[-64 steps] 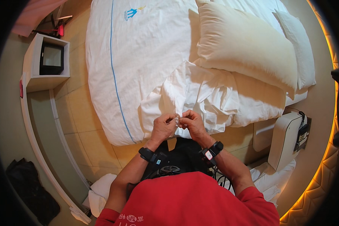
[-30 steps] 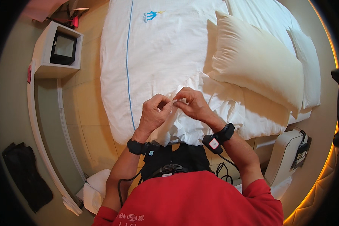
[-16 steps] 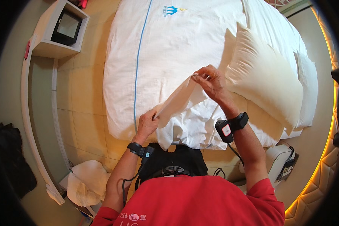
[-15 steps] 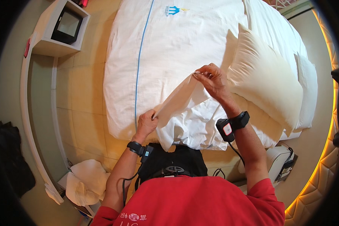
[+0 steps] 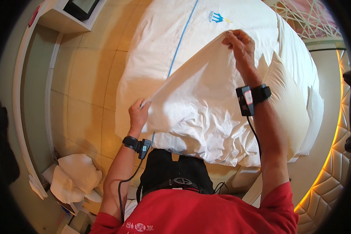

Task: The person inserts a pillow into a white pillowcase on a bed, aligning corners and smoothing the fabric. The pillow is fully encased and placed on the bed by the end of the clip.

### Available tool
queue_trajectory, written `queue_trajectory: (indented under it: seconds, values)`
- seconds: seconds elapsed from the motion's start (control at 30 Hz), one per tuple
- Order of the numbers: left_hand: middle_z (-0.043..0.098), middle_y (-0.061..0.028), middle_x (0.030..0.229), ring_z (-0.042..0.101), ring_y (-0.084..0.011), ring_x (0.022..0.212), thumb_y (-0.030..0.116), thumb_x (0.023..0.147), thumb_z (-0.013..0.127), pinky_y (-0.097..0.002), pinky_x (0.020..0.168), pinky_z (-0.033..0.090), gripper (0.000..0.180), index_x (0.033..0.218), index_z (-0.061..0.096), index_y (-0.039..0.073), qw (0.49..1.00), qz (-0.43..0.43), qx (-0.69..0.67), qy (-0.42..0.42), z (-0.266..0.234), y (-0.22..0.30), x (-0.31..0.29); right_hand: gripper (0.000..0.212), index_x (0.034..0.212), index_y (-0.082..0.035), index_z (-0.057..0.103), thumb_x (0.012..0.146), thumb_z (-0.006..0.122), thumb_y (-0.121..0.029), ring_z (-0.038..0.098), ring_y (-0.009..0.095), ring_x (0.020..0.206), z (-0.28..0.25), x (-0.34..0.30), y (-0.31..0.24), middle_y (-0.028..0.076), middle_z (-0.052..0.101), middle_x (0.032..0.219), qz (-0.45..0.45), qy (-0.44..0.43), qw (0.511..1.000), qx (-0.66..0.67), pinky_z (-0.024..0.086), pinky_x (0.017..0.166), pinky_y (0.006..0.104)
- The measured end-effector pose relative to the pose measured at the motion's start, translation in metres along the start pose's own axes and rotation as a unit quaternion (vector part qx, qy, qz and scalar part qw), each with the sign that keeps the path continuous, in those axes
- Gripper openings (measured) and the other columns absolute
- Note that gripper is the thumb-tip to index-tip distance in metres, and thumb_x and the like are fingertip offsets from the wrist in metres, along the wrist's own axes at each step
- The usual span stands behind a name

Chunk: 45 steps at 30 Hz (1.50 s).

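Observation:
A white pillowcase (image 5: pixel 191 84) is stretched on a slant above the bed, its upper edge pulled taut between my hands. My left hand (image 5: pixel 138 114) is closed on the lower left corner, near the bed's left side. Farther out and to the right, my right hand (image 5: pixel 241 46) pinches the other end of that edge. The cloth's lower part lies in wrinkles over the near side of the bed, and I cannot tell exactly where it ends against the white bedding. A plump cream pillow (image 5: pixel 286 105) lies just right of my right forearm.
The bed has a white cover (image 5: pixel 156 50) with a blue stripe. Another white pillow (image 5: pixel 315 117) rests at the padded headboard (image 5: pixel 331 171), lit along its edge. White linen (image 5: pixel 76 175) is heaped at lower left. A white cabinet (image 5: pixel 62 15) stands at upper left.
My right hand has moved up and away over the bed, and my left hand a little left and up. The pillowcase has gone from bunched to spread wide. The view has shifted.

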<state>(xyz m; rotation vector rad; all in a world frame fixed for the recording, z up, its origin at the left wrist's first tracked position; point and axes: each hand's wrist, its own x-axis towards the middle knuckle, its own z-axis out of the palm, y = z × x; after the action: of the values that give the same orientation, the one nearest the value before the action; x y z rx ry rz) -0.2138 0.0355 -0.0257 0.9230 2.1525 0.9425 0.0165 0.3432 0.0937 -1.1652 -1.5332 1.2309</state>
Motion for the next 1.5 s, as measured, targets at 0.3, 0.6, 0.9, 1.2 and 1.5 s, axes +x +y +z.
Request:
queue_trajectory:
  seconds: [0.3,0.6,0.9,1.2,1.5]
  values:
    - [0.061,-0.0178,0.108,0.055,-0.037,0.106,0.009,0.078,0.068,-0.0441,0.089,0.046,0.042,0.117,0.056,0.002,0.969,0.083,0.184,0.145,-0.027,-0.026,0.066,0.044,0.128,-0.002,0.053,0.088,0.063,-0.017,0.064,0.015,0.083,0.026,0.015,0.055,0.009,0.069,0.092,0.004,-0.077,0.99,-0.12,0.051,0.075,0.0288]
    - [0.064,-0.0156,0.089,0.064,-0.0307,0.081,0.01,0.081,0.064,-0.0388,0.073,0.05,0.052,0.129,0.047,0.001,0.991,-0.104,0.075,0.036,0.01,-0.092,0.009,0.023,0.099,0.003,0.062,0.085,0.062,-0.015,0.05,0.009,0.068,-0.055,-0.217,0.178,0.0,0.055,0.072,0.257,-0.104,0.919,-0.28,0.042,0.059,0.0265]
    - [0.062,-0.0169,0.074,0.062,-0.0371,0.072,0.014,0.081,0.064,-0.0442,0.062,0.048,0.016,0.072,0.056,0.003,0.991,-0.012,0.074,-0.111,0.072,-0.07,-0.073,0.029,0.107,-0.001,0.06,0.081,0.063,-0.013,0.062,0.022,0.074,-0.158,-0.335,0.178,0.01,0.064,0.078,0.32,0.09,0.838,-0.433,0.05,0.07,0.0359]
    - [0.063,-0.0134,0.074,0.063,-0.0263,0.068,0.018,0.079,0.067,-0.0362,0.063,0.049,0.018,0.086,0.063,0.002,0.909,0.09,0.054,-0.404,0.175,0.034,-0.169,0.041,0.111,-0.001,0.059,0.077,0.072,-0.02,0.062,0.037,0.089,-0.277,-0.356,0.214,0.021,0.064,0.092,0.241,0.182,0.728,-0.616,0.05,0.076,0.0443]
    - [0.064,-0.0108,0.081,0.063,-0.0226,0.072,0.022,0.079,0.071,-0.0332,0.069,0.052,0.035,0.105,0.063,-0.001,0.888,0.089,0.07,-0.445,0.234,0.082,-0.224,0.023,0.107,0.0,0.064,0.087,0.062,-0.012,0.059,0.008,0.075,-0.297,-0.409,0.202,0.0,0.067,0.087,0.326,0.11,0.935,0.087,0.049,0.067,0.0241]
